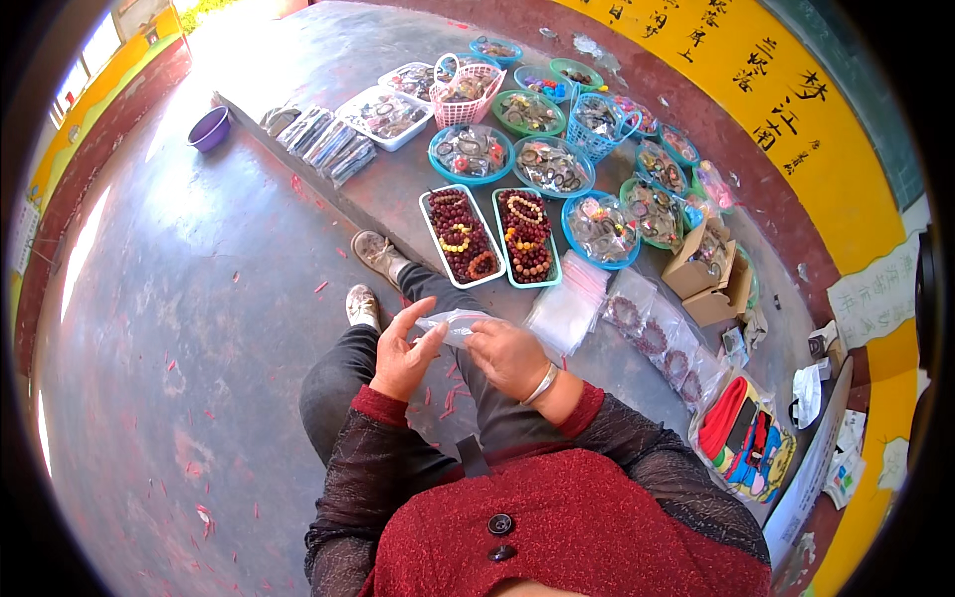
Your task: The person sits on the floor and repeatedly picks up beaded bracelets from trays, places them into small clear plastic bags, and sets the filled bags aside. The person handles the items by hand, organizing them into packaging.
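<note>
Far left, a purple bowl (209,128) is sitting alone on the open grey floor (179,298), which is offering the most room for moving. Nearer, the left hand (403,353) is pinching one end of a small clear plastic bag (453,324) between thumb and fingertips, other fingers spread upward. The right hand (509,356) is gripping the bag's other end, fingers curled together (a silver bangle (543,383) is riding the wrist). The bag is hanging above the knees, just short of the raised ledge. Likely slip: the slick film could slide free, dropping among the loose bags (569,303). Rightward, two bead trays (492,237) and cardboard boxes (708,274) are crowding the ledge, leaving little room there.
</note>
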Tool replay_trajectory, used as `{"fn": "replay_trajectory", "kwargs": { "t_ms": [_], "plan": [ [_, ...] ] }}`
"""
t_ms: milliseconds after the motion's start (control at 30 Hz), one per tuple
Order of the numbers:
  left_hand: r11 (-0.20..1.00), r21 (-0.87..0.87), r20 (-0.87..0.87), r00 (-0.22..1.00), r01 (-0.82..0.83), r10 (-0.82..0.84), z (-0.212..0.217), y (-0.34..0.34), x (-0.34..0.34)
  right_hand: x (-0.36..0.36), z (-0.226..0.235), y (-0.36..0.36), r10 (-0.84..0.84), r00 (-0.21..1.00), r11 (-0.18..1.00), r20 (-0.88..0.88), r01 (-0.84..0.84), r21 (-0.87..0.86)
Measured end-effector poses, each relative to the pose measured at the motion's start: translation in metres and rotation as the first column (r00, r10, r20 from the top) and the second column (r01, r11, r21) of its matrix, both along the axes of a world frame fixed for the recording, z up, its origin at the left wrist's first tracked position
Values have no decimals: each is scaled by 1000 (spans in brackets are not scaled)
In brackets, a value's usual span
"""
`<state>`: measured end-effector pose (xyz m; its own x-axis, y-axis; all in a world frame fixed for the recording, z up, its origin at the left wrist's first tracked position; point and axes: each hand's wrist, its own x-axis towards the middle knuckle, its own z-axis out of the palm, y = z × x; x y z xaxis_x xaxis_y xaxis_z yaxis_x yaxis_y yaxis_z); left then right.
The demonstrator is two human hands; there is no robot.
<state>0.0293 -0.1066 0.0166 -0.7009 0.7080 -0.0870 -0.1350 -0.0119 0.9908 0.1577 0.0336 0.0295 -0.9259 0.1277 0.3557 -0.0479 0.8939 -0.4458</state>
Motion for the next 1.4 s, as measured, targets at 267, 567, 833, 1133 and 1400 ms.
{"fn": "replay_trajectory", "kwargs": {
  "t_ms": [267,567,833,1133,1400],
  "plan": [
    [987,-5,-681,722,160,-120,23,-6,-1,-5,23,4,56,995,994,88,-48,-95],
    [951,-246,-626,718,187,-303,16,-16,-10,-14,18,13,217,976,976,33,-217,12],
    [995,-97,-655,755,-31,-41,11,-16,-19,-21,84,-5,237,967,971,-91,-238,-7],
    [987,-95,-643,765,-129,39,3,-9,-17,-14,174,-92,541,238,-699,-807,-407,-588],
    [985,-160,-619,784,-71,-44,7,-2,-13,-10,185,-114,460,84,-827,-884,-321,-461]
  ]
}}
